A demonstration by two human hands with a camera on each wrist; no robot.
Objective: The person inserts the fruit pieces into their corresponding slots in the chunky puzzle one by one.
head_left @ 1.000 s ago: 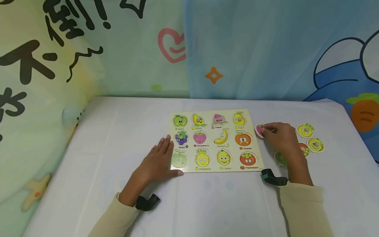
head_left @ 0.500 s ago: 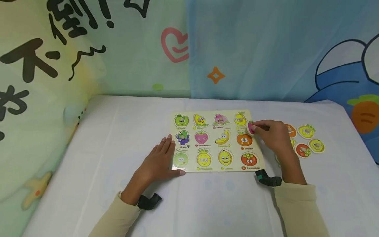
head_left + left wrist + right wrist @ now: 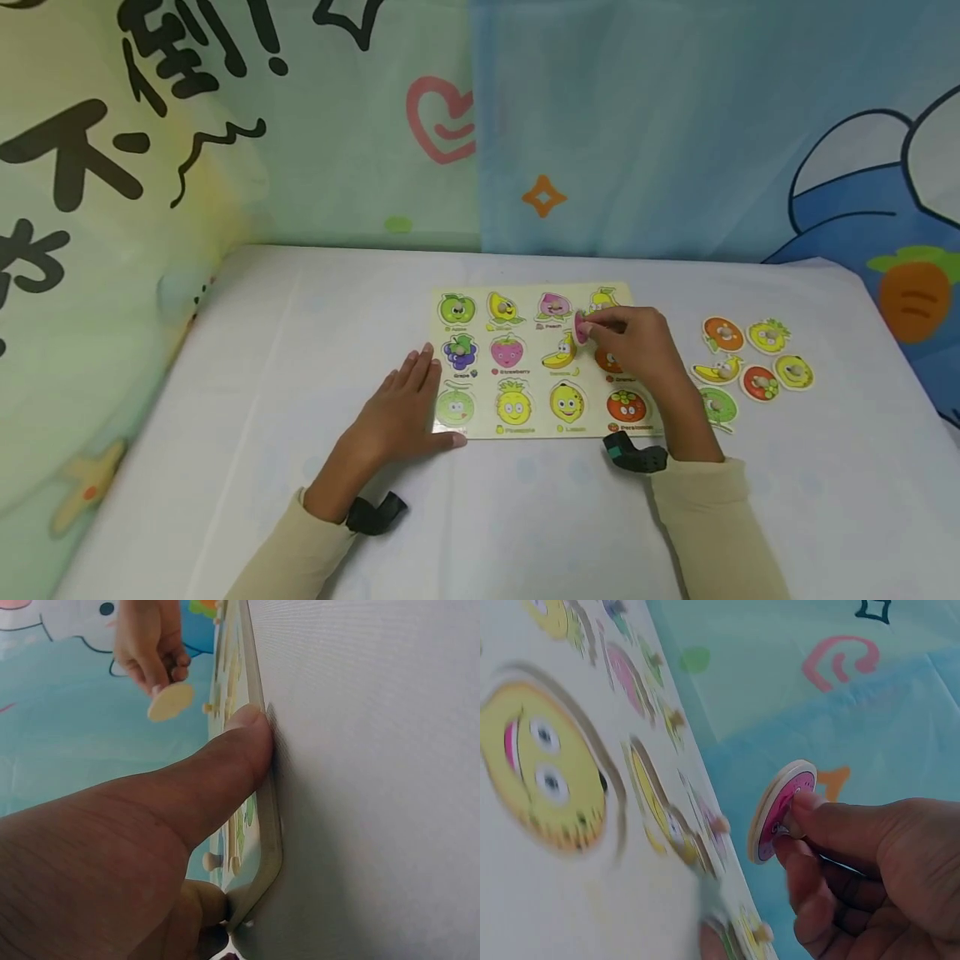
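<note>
My right hand [image 3: 637,342] pinches a round pink strawberry puzzle piece [image 3: 580,327] by its knob, above the fruit puzzle board [image 3: 480,400]. In the right wrist view the piece [image 3: 765,817] is tilted on edge, apart from the board, between thumb and fingers. My left hand [image 3: 397,408] rests at the board's left edge, fingers straight. Its thumb [image 3: 240,746] presses the front edge near the corner in the left wrist view. On the board, the pink strawberry picture [image 3: 507,352] lies left of the held piece. Knobs stand on the back-row fruits.
Right of the board lie loose pieces: an orange [image 3: 723,334], a pineapple [image 3: 768,336], a banana [image 3: 716,369], a persimmon [image 3: 760,383], a lemon [image 3: 793,372] and a green melon [image 3: 718,406]. A white cloth covers the table [image 3: 525,525]; a printed curtain [image 3: 637,125] hangs behind.
My right hand has carried the strawberry piece leftward, from beside the board's right edge to above its right half. More of the loose pieces show now. My left hand stays put.
</note>
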